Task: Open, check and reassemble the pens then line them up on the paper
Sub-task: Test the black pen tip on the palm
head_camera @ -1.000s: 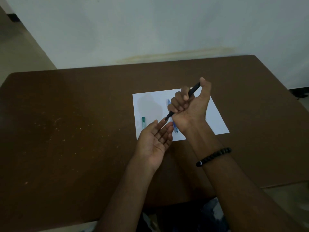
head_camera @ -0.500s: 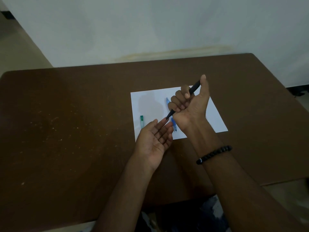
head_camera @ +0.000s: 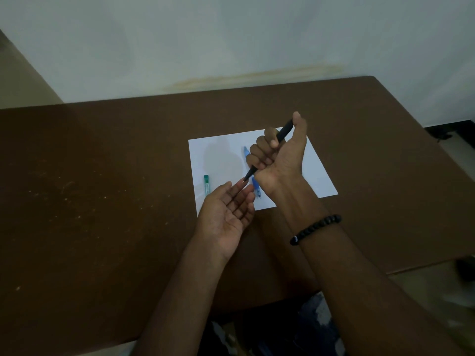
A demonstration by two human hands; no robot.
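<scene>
Brown table carries white paper. Right hand above paper, fingers curled round black pen, thumb on its top end, tip pointing down-left. Left hand palm up, fingers relaxed, holding nothing, just under pen tip. Blue pen lies on paper, partly hidden by right hand. Green pen at paper's left edge, partly behind left hand.

Three pens: one black pen in the fist, one blue pen lying just under that fist, one green pen left of it. One sheet of paper. One bead bracelet. One table.
</scene>
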